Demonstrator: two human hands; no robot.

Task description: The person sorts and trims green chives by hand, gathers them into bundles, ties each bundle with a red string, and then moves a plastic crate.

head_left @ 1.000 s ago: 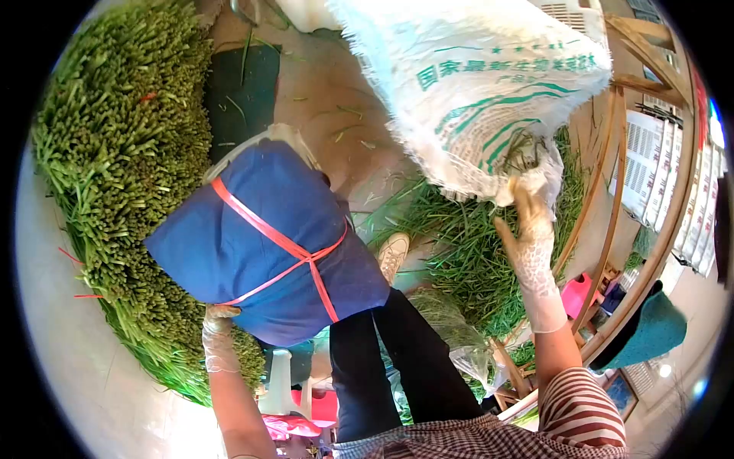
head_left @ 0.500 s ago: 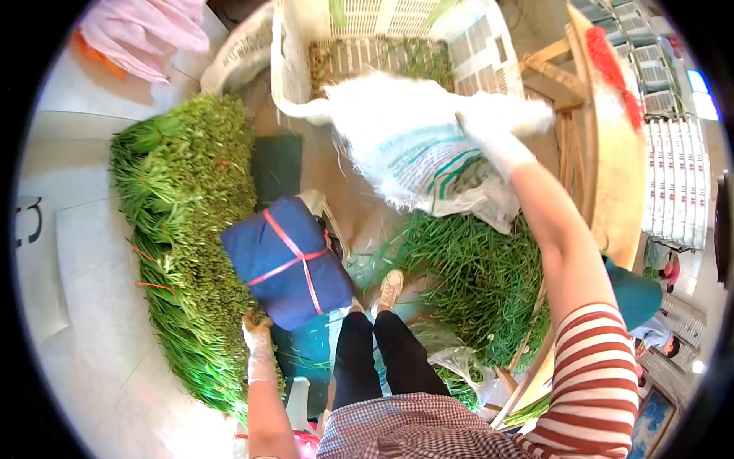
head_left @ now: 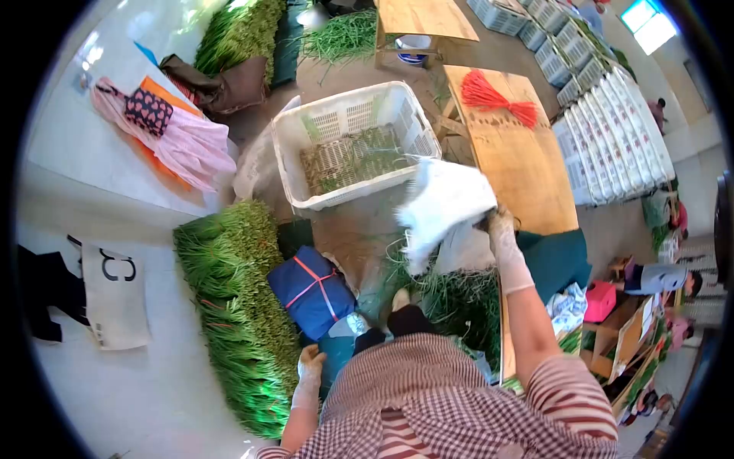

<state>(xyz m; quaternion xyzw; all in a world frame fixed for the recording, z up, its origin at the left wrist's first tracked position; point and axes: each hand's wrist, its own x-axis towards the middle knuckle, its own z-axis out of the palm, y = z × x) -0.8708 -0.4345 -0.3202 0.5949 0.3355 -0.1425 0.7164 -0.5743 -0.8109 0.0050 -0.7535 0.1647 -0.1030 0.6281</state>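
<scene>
My right hand [head_left: 501,226], in a pale glove, is closed on one end of a white woven sack [head_left: 447,200]. The sack hangs folded above a heap of loose green stalks [head_left: 462,306], beside the wooden table. My left hand [head_left: 310,362], gloved too, holds nothing; its fingers are loosely bent, with the thumb apart. It is close to the blue cloth bundle [head_left: 312,291] tied with pink cord, and near a long stack of green stalks with budded ends [head_left: 245,306]. A white plastic crate [head_left: 355,186] with plant scraps inside stands ahead of me.
Red ties [head_left: 497,96] lie on the wooden table [head_left: 524,168] at the right. Stacked white crates [head_left: 612,138] stand beyond it. A pink garment [head_left: 176,145] lies on the white ledge at left. Other people are at the far right.
My right hand has drawn the sack back from the crate, toward the table and my body. My left hand stays low by the blue bundle. The view has tilted up.
</scene>
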